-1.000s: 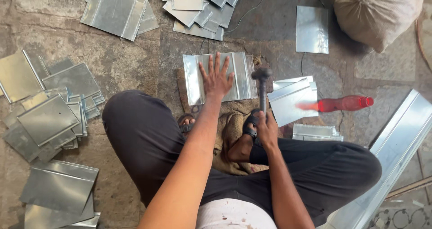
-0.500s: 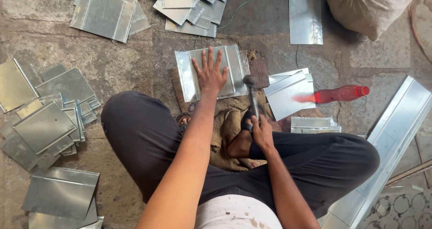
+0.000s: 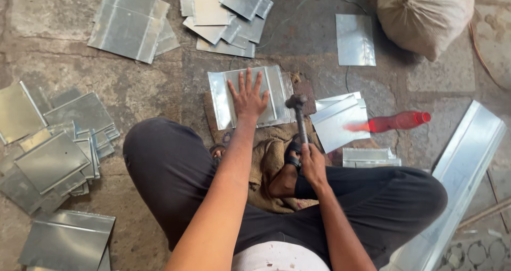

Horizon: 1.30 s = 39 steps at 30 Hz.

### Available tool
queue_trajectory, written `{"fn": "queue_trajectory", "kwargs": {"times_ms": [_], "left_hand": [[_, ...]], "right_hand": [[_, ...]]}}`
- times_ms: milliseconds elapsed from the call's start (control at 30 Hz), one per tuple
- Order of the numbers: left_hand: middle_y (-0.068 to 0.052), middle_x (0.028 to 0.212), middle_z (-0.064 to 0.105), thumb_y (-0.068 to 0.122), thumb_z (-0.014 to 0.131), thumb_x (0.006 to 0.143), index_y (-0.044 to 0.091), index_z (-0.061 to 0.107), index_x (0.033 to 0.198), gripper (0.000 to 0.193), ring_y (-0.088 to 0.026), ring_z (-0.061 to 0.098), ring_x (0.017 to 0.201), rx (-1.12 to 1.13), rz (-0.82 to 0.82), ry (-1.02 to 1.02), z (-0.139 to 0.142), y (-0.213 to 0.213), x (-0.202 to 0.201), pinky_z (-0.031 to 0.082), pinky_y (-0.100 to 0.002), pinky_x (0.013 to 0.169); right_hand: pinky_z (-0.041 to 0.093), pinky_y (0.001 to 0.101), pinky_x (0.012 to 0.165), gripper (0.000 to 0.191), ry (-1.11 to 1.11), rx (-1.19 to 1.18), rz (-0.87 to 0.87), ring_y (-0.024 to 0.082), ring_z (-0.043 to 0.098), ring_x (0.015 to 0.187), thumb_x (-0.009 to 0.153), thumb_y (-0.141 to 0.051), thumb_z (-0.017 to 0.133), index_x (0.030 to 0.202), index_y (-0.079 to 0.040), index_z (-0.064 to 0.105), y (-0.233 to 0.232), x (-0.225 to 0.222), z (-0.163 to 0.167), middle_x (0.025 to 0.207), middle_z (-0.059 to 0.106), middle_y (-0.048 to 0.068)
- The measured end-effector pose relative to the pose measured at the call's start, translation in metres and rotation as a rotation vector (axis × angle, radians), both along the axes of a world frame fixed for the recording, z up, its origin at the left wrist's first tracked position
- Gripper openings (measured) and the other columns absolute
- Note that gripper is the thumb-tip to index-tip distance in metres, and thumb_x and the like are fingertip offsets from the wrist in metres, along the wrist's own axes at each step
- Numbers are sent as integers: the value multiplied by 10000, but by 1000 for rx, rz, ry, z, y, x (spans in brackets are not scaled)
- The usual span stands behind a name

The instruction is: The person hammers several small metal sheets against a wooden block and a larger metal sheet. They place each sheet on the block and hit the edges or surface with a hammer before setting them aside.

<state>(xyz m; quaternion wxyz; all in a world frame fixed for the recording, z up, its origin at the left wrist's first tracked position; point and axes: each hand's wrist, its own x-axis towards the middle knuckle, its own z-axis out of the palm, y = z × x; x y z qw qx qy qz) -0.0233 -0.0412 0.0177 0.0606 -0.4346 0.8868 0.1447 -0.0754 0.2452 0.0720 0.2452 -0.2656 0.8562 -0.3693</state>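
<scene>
Stone floor carries scattered metal sheets. Left hand [image 3: 248, 99] lies flat, fingers spread, on a folded sheet [image 3: 274, 92]; right hand [image 3: 313, 163] grips a hammer [image 3: 298, 114] just beside it. Red bottle [image 3: 396, 122] lies rightward.

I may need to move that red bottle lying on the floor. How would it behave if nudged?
The red bottle lies on its side, so it would probably roll across its length. It looks like thin plastic, likely light. It lies partly on a metal sheet, a smooth surface where it may slide easily.
</scene>
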Motion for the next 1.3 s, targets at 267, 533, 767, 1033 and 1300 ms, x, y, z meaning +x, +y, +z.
{"fn": "queue_trajectory", "kwargs": {"times_ms": [267, 533, 767, 1033, 1300], "left_hand": [[24, 1737, -69, 642, 219, 1040, 383, -3, 1649, 698, -263, 8, 1608, -21, -101, -11, -6, 22, 15, -74, -626, 1244], [15, 1733, -112, 673, 217, 1029, 387, -25, 1648, 724, -263, -46, 1606, 2, -100, -38, 6, 16, 14, -79, -635, 1242], [8, 1731, -122, 664, 194, 1052, 393, -31, 1647, 692, -271, -38, 1608, 46, -134, -54, -6, 15, 17, -76, -647, 1235], [36, 1735, -109, 668, 213, 1039, 408, -21, 1645, 700, -257, -56, 1606, -17, -99, -10, -2, 18, 12, -111, -626, 1246], [21, 1734, -93, 647, 225, 1049, 397, 3, 1646, 684, -256, -41, 1603, 55, -114, 4, -6, 15, 14, -89, -635, 1239]], "right_hand": [[412, 277, 522, 364, 47, -425, -77, 140, 486, 597, 1123, -319, 431, 1110, 34, 522, -10, -15, 23, 729, 512, 35], [494, 399, 695, 375, 313, -147, 112, 171, 606, 797, 1192, -328, 482, 1116, 0, 646, -12, -37, -22, 867, 660, 63], [338, 299, 374, 427, -11, -549, -19, 112, 431, 446, 1195, -430, 385, 1062, -52, 533, 11, -26, 1, 641, 491, 31], [449, 276, 523, 468, 209, -63, 60, 92, 570, 599, 1185, -461, 430, 1097, -62, 659, -7, -23, -12, 730, 626, 47], [388, 332, 474, 387, -29, -440, -113, 121, 499, 537, 1104, -406, 357, 1024, -71, 534, -27, -30, 2, 651, 500, 31]]}}
